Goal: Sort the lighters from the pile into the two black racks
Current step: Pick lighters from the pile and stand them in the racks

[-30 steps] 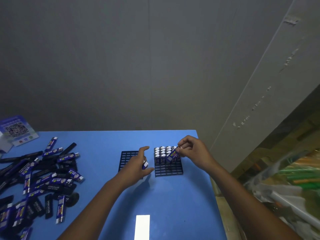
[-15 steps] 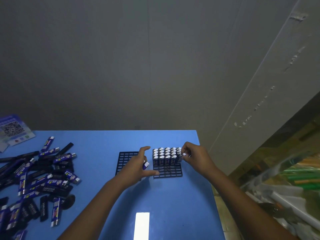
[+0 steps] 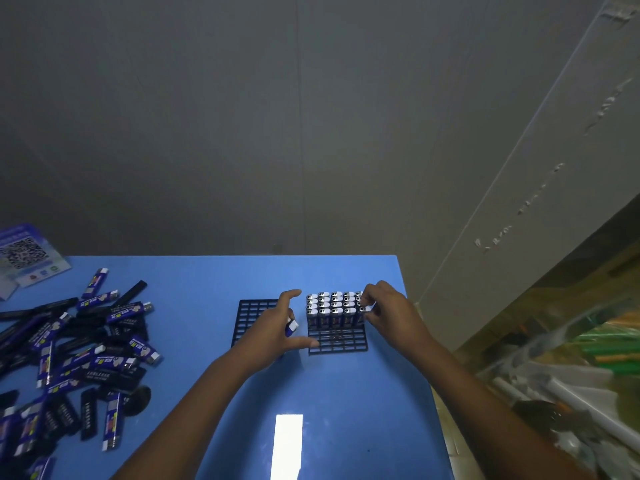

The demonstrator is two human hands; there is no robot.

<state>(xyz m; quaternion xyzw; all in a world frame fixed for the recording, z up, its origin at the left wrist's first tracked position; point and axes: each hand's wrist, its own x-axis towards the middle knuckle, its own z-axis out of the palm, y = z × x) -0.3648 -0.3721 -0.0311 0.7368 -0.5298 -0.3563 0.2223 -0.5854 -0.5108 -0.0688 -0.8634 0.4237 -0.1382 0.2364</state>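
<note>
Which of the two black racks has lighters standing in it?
The right rack, by the right hand: lighters fill its far rows. The left rack shows none.

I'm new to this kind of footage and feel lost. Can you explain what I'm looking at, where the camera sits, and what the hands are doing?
There is no machine: a person works with bare hands, filmed by a camera on their head looking down at a blue table. At the left lies a pile of lighters. Two black racks stand in the middle: the left rack looks empty, the right rack has lighters standing upright in its far rows. The left hand holds a blue lighter. The right hand pinches a lighter at the right rack's edge.
</note>
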